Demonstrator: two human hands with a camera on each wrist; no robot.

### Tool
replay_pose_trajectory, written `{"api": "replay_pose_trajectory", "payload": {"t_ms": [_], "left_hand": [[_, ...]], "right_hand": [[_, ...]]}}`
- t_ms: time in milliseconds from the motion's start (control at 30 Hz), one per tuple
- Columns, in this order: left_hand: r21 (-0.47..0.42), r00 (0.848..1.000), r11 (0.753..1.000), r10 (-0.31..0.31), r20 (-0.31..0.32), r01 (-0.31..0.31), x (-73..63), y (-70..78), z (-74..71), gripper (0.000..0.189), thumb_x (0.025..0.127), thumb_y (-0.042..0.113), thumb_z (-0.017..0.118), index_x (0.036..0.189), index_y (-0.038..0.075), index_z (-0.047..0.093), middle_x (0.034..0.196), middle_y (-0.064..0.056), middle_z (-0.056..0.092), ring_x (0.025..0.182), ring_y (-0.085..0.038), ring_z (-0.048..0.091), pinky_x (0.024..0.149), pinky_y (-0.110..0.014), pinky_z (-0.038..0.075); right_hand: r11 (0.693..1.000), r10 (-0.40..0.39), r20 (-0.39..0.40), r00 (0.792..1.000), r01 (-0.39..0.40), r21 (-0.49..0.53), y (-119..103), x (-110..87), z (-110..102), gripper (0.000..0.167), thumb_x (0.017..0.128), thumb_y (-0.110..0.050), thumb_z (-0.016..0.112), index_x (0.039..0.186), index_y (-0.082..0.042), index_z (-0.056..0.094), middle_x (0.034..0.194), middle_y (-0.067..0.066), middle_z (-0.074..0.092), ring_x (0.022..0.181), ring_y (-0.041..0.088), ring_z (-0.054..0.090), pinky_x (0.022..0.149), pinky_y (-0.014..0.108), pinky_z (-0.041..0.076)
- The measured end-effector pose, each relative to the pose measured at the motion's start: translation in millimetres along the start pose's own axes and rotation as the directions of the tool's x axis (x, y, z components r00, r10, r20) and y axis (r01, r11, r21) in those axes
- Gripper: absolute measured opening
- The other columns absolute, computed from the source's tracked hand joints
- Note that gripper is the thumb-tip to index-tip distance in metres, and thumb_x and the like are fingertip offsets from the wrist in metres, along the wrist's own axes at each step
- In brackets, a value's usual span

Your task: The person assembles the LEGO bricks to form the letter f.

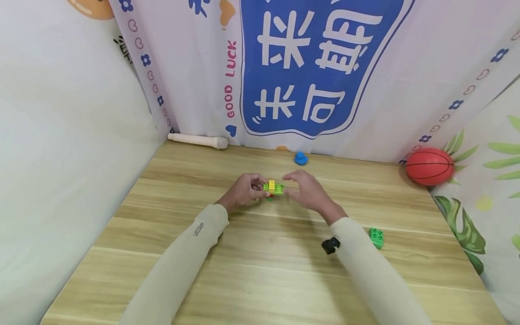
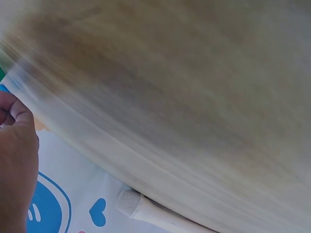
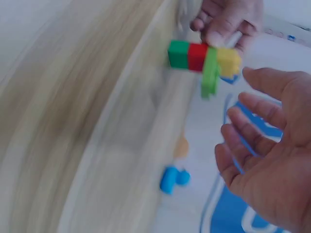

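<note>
My left hand (image 1: 245,189) grips a small stack of toy building blocks by its left end, above the middle of the table. In the right wrist view, the stack runs from a dark green block (image 3: 178,54) through a red block (image 3: 197,57) and a light green plate (image 3: 209,77) to a yellow block (image 3: 228,60). The thumb of the left hand lies against the stack there. My right hand (image 1: 307,190) is just right of the plate, fingers spread and loosely bent, holding nothing. In the left wrist view, only part of the left hand (image 2: 17,165) shows; the stack is out of sight.
A green block (image 1: 376,238) lies to the right, near my right sleeve. Along the table's back edge are a white microphone (image 1: 199,140) and a blue toy duck (image 1: 301,159). A red ball (image 1: 429,167) sits at the back right corner. Printed cloth hangs behind the wooden table (image 1: 260,271).
</note>
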State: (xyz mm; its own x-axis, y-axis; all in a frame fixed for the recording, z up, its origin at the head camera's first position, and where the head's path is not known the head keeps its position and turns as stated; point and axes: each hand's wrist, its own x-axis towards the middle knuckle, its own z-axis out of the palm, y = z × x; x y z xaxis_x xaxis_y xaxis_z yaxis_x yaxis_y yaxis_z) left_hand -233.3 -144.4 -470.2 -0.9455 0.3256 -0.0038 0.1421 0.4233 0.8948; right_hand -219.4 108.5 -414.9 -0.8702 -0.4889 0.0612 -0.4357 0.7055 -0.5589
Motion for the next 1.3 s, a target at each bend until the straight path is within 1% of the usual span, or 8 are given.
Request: {"api": "replay_pose_trajectory", "payload": {"t_ms": [167,300,400,600,700,833,967,1300], "left_hand": [[-0.002,1.000,1.000,-0.023,-0.001,0.023,0.7,1.1,0.7,0.033,0.093,0.010,0.085,0.124,0.006,0.075,0.105,-0.010,0.074,0.092,-0.017,0.065,0.075,-0.023,0.055],[0.015,1.000,1.000,-0.020,-0.003,0.020,1.3,1.6,0.7,0.033,0.093,0.011,0.085,0.124,0.005,0.074,0.105,-0.010,0.074,0.093,-0.018,0.067,0.079,-0.023,0.056],[0.020,1.000,1.000,-0.016,-0.003,0.016,2.1,1.4,0.4,0.034,0.093,0.011,0.085,0.125,0.005,0.074,0.105,-0.010,0.074,0.093,-0.017,0.066,0.079,-0.022,0.056],[0.010,1.000,1.000,-0.017,-0.003,0.017,2.3,1.9,0.0,0.033,0.093,0.010,0.085,0.124,0.006,0.075,0.106,-0.010,0.073,0.094,-0.018,0.065,0.078,-0.022,0.055],[0.013,1.000,1.000,-0.014,-0.002,0.014,2.7,1.9,0.3,0.033,0.093,0.010,0.085,0.124,0.005,0.074,0.106,-0.010,0.073,0.094,-0.018,0.065,0.078,-0.021,0.054],[0.007,1.000,1.000,-0.014,-0.002,0.014,3.0,1.8,0.9,0.033,0.093,0.010,0.085,0.124,0.005,0.074,0.106,-0.011,0.074,0.094,-0.018,0.065,0.077,-0.021,0.054],[-0.005,1.000,1.000,-0.011,0.005,0.011,2.6,2.5,1.0,0.034,0.093,0.009,0.085,0.125,0.004,0.074,0.107,-0.012,0.074,0.094,-0.018,0.065,0.078,-0.021,0.054],[-0.018,1.000,1.000,-0.020,0.002,0.020,1.1,1.9,0.4,0.034,0.093,0.008,0.084,0.125,0.004,0.074,0.107,-0.012,0.073,0.095,-0.018,0.065,0.078,-0.021,0.054]], "right_hand": [[0.991,0.114,-0.047,0.992,-0.117,-0.058,27,-48.5,-36,0.044,0.105,-0.020,0.070,0.141,0.003,0.064,0.143,0.026,0.065,0.131,0.046,0.062,0.111,0.061,0.051],[0.961,0.232,-0.040,0.972,-0.235,-0.144,57,-92.6,-64,0.048,0.106,-0.026,0.068,0.138,0.008,0.063,0.138,0.033,0.066,0.126,0.051,0.063,0.106,0.065,0.051],[0.922,0.346,0.001,0.938,-0.340,-0.184,78,-123.7,-78,0.051,0.105,-0.030,0.068,0.134,0.012,0.061,0.134,0.037,0.064,0.122,0.053,0.062,0.100,0.065,0.053],[0.824,0.550,0.099,0.829,-0.521,-0.222,102,-167.2,-83,0.070,0.107,-0.045,0.064,0.132,0.019,0.051,0.130,0.046,0.056,0.115,0.053,0.061,0.096,0.063,0.053],[0.805,0.582,0.117,0.805,-0.549,-0.224,106,-177.0,-78,0.074,0.107,-0.048,0.062,0.129,0.021,0.046,0.119,0.044,0.057,0.104,0.047,0.061,0.092,0.059,0.054],[0.792,0.605,0.124,0.786,-0.579,-0.195,105,-180.7,-71,0.065,0.106,-0.045,0.065,0.124,0.015,0.044,0.103,0.028,0.058,0.090,0.034,0.055,0.081,0.048,0.051],[0.789,0.609,0.118,0.785,-0.584,-0.191,104,-179.9,-67,0.057,0.105,-0.037,0.068,0.124,0.011,0.044,0.105,0.029,0.061,0.090,0.034,0.057,0.080,0.047,0.052],[0.833,0.536,0.034,0.844,-0.522,-0.180,94,-161.0,-58,0.049,0.099,-0.021,0.074,0.129,0.011,0.052,0.120,0.031,0.067,0.097,0.035,0.063,0.084,0.049,0.055]]}}
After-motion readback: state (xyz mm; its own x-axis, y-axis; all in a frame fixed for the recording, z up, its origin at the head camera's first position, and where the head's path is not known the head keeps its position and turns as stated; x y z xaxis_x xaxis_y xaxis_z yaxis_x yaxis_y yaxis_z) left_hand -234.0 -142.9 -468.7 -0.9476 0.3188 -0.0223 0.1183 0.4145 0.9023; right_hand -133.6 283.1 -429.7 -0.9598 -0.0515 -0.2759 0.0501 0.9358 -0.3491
